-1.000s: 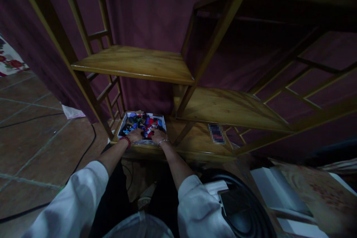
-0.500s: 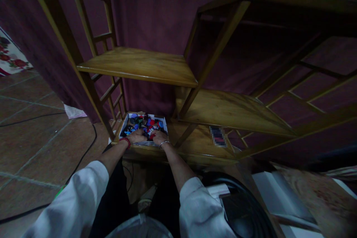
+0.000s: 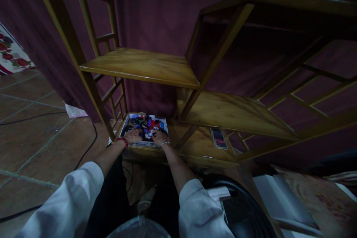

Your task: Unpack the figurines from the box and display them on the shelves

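A shallow white box (image 3: pixel 166 125) sits on the lowest shelf at the left, filled with small items (image 3: pixel 145 122) in black, blue, red and green. They are too small and dim to name. My left hand (image 3: pixel 133 136), with a red bead bracelet at the wrist, lies palm down over the items at the front left of the box. Its fingers are stretched out. At the front right, my right hand (image 3: pixel 159 137), wearing a silver bangle, rests on the items with fingers apart. What lies under both palms is hidden.
The wooden shelf unit (image 3: pixel 139 63) has a board above the box and a slanted upright (image 3: pixel 192 104) to its right. A blurred-out dark object (image 3: pixel 219 138) lies on the bottom shelf. Black cables (image 3: pixel 89 148) run across the tiled floor at the left.
My left hand has shifted slightly left, spread over the items. My right hand stays almost in place. Some items near the hands have been moved about, and the view has turned slightly.
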